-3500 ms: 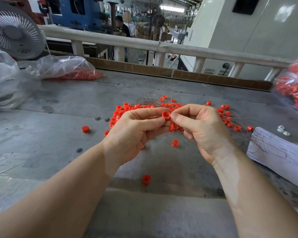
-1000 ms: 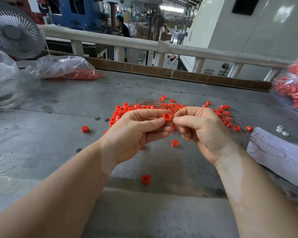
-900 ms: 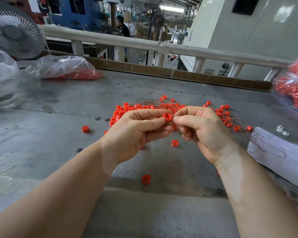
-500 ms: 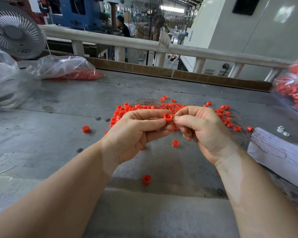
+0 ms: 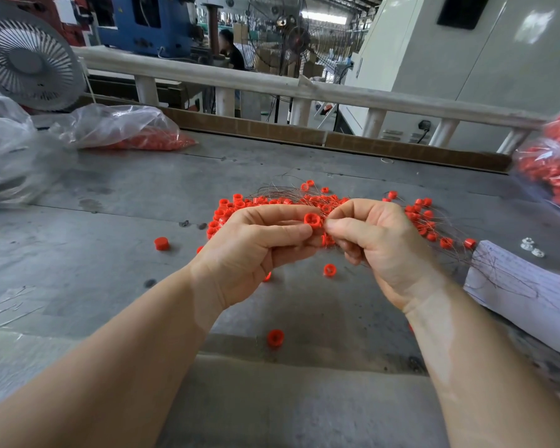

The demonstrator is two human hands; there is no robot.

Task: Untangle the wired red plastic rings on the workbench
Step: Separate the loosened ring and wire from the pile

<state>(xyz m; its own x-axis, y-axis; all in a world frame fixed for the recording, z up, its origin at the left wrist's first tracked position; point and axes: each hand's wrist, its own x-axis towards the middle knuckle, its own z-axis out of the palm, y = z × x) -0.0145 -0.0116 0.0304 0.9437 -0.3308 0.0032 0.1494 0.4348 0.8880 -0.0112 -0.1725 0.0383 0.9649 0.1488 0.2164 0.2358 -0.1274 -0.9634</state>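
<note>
A tangle of thin wires strung with several small red plastic rings [image 5: 282, 202] lies on the grey workbench [image 5: 110, 253], partly hidden behind my hands. My left hand [image 5: 256, 250] pinches one red ring [image 5: 311, 219] between thumb and forefinger, raised above the bench. My right hand [image 5: 379, 240] is closed right beside it, thumb and forefinger pinching the wire at that ring; more wired rings [image 5: 424, 221] trail to its right. Loose red rings lie at the left [image 5: 161, 243], under my hands [image 5: 329, 270] and near the front [image 5: 275, 337].
Clear plastic bags holding red parts sit at the back left [image 5: 123, 130] and right edge [image 5: 556, 163]. A white paper sheet [image 5: 524, 286] lies at the right, with small white parts [image 5: 532, 248] beyond it. A fan [image 5: 26, 56] stands far left; a railing [image 5: 272, 85] runs behind.
Both hands have stayed almost still around the same ring over the last second. Since 3.5 s ago my right hand's fingers have curled in tighter on the wire.
</note>
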